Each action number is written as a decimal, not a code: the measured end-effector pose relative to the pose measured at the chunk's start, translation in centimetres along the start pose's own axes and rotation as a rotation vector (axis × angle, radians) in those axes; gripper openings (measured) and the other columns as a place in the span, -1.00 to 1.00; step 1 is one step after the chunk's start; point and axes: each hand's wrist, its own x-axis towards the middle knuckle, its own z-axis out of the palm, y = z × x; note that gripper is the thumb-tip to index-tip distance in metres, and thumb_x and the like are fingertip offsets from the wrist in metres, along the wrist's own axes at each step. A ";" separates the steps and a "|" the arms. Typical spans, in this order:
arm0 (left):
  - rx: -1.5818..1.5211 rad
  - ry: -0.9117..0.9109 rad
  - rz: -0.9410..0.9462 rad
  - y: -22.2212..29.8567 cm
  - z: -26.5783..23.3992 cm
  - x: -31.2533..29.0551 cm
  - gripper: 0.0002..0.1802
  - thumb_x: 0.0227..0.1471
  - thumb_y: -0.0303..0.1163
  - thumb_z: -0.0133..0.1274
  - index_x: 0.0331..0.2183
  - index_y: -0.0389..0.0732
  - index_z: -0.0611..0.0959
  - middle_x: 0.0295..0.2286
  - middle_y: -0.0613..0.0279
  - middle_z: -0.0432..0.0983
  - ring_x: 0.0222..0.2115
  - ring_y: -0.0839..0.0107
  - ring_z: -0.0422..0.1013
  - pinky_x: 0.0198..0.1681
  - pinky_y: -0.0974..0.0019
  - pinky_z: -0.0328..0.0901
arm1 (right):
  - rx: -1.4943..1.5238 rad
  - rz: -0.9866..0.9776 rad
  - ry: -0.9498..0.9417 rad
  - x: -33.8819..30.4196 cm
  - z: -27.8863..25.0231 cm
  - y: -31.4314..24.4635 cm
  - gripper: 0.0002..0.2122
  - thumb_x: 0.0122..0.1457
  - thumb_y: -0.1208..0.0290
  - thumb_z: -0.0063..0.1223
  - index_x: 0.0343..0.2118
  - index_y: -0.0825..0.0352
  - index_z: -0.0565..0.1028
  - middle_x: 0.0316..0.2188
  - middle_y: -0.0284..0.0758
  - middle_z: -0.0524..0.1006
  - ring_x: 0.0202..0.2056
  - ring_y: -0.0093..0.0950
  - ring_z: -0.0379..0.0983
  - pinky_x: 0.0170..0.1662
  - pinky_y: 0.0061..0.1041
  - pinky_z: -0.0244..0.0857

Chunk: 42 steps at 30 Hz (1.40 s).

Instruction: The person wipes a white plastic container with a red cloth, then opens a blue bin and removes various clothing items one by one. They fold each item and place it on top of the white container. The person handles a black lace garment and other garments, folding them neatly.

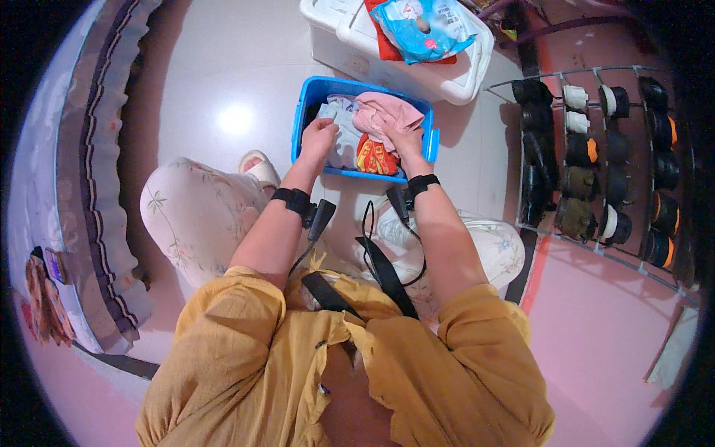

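A blue plastic box (pixel 362 175) stands on the floor ahead of me, with folded cloths inside it. My left hand (pixel 320 139) reaches over its left side, fingers closed at the edge of a pale blue-grey cloth (pixel 343 140). On the right, my right hand (pixel 404 141) grips a pink cloth (pixel 386 110) that lies bunched at the top of the box. Between the hands, near the front wall, is a red and yellow printed item (pixel 376 158); its kind is hard to tell. My right fingertips are partly hidden by the pink cloth.
Behind the blue box stands a larger white lidded bin (pixel 447 88), with a blue soft package (pixel 422 30) and something red on top. To the right is a rack of shoes (pixel 581 167). A fabric-draped bed edge (pixel 93 186) runs along the left. My slippered foot (pixel 261 170) is near the box.
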 end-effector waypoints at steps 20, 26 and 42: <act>-0.275 -0.247 0.002 17.0 9.2 6.3 0.23 -0.26 0.22 0.32 0.23 -0.31 0.15 0.22 -0.19 -0.02 0.18 -0.22 0.02 0.05 -0.24 0.15 | 0.183 0.050 -0.704 0.7 -13.9 -16.4 -0.64 -0.11 0.47 0.20 -0.18 0.44 0.53 -0.31 -0.31 0.58 -0.34 -0.55 0.51 -0.32 -0.55 0.41; -0.486 -0.196 0.143 17.0 9.6 7.7 0.21 -0.21 -0.24 0.41 0.24 -0.02 -0.12 0.17 -0.05 0.04 0.07 -0.11 0.23 -0.15 -0.32 0.31 | 0.311 0.008 -0.607 1.6 -14.8 -18.1 -0.66 -0.10 0.50 0.21 -0.18 0.38 0.54 -0.30 -0.35 0.58 -0.35 -0.56 0.51 -0.32 -0.57 0.40; -0.309 -0.021 0.250 21.7 4.2 15.4 0.06 -0.14 -0.19 0.33 0.24 0.01 0.00 0.05 0.04 0.23 -0.25 0.06 0.43 -0.42 0.07 0.36 | 0.640 -0.320 -0.499 9.1 -3.6 -24.1 -0.68 -0.03 0.55 0.16 -0.14 0.37 0.51 -0.22 -0.32 0.56 -0.25 -0.53 0.52 -0.26 -0.56 0.43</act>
